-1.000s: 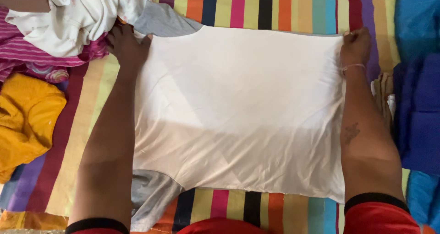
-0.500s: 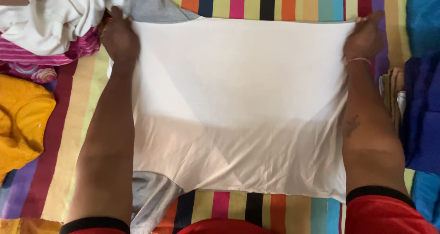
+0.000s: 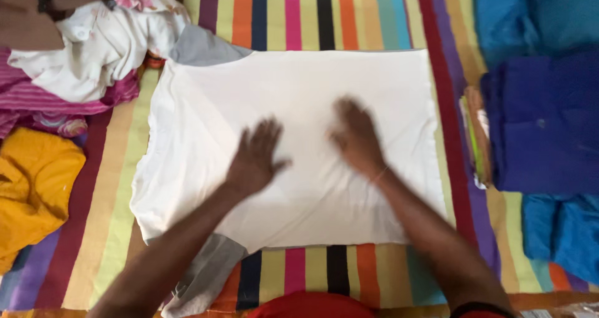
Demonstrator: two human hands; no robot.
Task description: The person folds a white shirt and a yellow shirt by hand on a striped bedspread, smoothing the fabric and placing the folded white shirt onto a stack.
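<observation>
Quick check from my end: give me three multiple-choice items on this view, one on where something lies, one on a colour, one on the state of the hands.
1. Where does the yellow garment lie, seen from the camera?
A. left of the white shirt
B. right of the white shirt
C. on top of the white shirt

2. What colour are the sleeves of the white shirt?
A. red
B. grey
C. blue

3. How are the left hand and right hand placed?
A. each gripping a corner of the shirt
B. holding the folded blue clothes
C. open and flat over the middle of the shirt

Answers:
1 A, it sits at the left edge of the striped cloth.
2 B, grey sleeves stick out at the shirt's top left and bottom left.
3 C, fingers are spread with palms down; the folded blue clothes lie untouched at the right.
</observation>
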